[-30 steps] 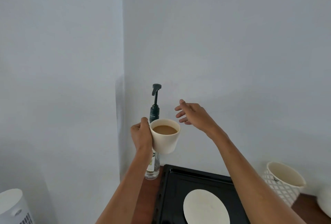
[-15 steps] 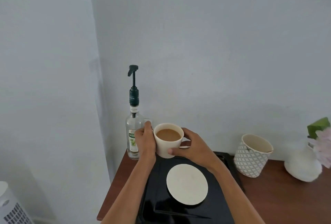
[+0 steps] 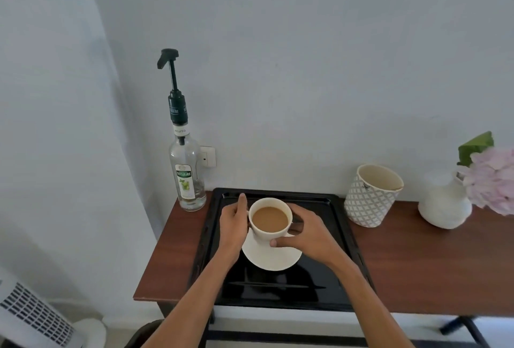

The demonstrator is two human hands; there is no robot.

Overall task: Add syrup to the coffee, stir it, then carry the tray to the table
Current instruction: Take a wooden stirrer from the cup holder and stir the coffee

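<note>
- The left hand is wrapping the left side of the cup, thumb pointing up along the rim and fingers curled around the wall.
- The right hand is closing on the cup's right side, thumb pressing low on the front wall and fingers reaching behind it.
- The cup, white and standing upright, is holding light brown coffee almost up to the rim.
- The cup is sitting over the far part of a white saucer; whether its base is touching the saucer cannot be told.
- The saucer is lying in the middle of a black tray, and a dark thin stick is lying across the tray's near part.
- The tray is resting on the left half of the wooden desk, its near rim reaching the desk's front edge.
- The syrup bottle, clear glass with a dark pump, is standing upright at the desk's back left corner, just beside the tray and apart from both hands.
- A white patterned pot is standing by the back edge, right of the tray.
- A white vase holding a pink flower is standing farther right.
</note>
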